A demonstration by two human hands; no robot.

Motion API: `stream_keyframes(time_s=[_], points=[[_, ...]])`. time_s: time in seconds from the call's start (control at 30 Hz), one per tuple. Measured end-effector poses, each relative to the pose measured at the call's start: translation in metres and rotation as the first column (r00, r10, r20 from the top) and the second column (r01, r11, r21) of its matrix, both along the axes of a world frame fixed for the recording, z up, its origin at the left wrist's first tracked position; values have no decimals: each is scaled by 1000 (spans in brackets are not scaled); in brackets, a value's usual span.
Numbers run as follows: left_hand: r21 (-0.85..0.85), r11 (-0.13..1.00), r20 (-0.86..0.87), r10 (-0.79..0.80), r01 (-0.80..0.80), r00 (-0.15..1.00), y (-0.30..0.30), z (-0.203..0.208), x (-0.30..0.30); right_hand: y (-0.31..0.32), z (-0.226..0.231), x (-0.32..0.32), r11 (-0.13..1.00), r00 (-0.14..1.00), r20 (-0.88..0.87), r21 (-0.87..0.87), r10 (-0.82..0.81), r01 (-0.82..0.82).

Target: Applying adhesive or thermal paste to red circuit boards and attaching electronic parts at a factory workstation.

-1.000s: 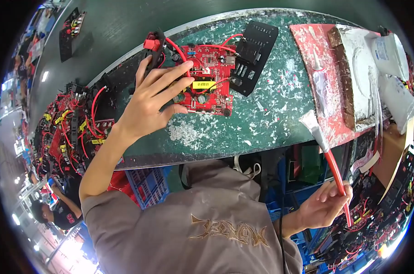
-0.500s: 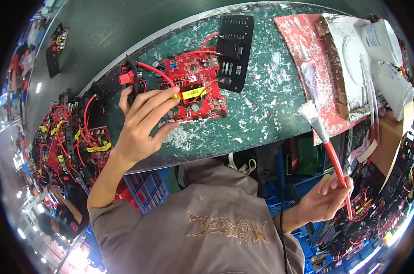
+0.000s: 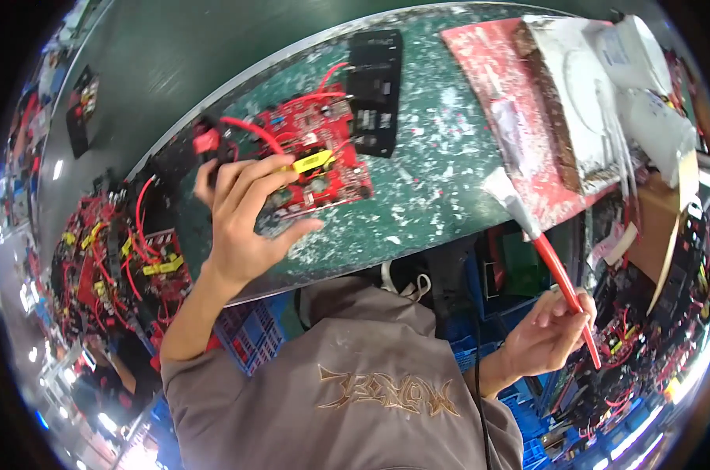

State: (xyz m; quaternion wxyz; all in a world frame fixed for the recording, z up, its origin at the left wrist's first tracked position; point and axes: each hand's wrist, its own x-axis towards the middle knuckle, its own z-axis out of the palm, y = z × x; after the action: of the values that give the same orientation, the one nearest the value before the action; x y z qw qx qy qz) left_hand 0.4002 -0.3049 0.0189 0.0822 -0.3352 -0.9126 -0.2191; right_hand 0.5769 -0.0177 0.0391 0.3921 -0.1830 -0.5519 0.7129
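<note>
A red circuit board (image 3: 312,125) with yellow-wrapped parts and thick red wires lies on the green worktop. A black slotted end panel (image 3: 374,94) is at its right side. My left hand (image 3: 245,219) has its fingers curled over the board's left side, by a dark end piece with a red socket (image 3: 206,141); the thumb sticks out apart, and the fingertips are partly hidden. Off the worktop's front edge, my right hand (image 3: 551,329) grips a brush (image 3: 555,262) by its red handle. Its whitish bristles point up and left, near the red sheet.
A red sheet (image 3: 484,70) smeared with white lies at right, under a white-coated tray (image 3: 582,86). White tubs (image 3: 633,55) stand beyond. Piled circuit boards (image 3: 96,258) crowd the left, and a lone board (image 3: 81,110) lies on the far grey-green surface. Blue crates (image 3: 249,333) sit below.
The whole view has shifted slightly left. Against the worktop, my left hand has moved a little right, with its thumb farther from the board. The brush stays in my right hand.
</note>
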Motion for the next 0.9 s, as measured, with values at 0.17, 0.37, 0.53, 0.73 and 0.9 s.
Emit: stream_keyframes(time_s=[0.17,0.37,0.53,0.73,0.9], points=[[-115,985,-121,118,-132,986,17,-12,8,15,-8,2,973,973,46,57,-227,225],[-80,988,-89,122,-129,989,11,-15,11,54,-8,-10,798,855,47,391,-516,460],[-30,989,-124,141,-146,982,11,-27,10,84,6,-43,648,812,26,617,-584,446],[25,982,-168,188,-187,968,18,-29,12,130,-3,-80,562,881,138,811,-452,161],[-2,973,-128,231,-233,965,17,-29,15,135,-9,-98,664,911,230,745,-342,61]])
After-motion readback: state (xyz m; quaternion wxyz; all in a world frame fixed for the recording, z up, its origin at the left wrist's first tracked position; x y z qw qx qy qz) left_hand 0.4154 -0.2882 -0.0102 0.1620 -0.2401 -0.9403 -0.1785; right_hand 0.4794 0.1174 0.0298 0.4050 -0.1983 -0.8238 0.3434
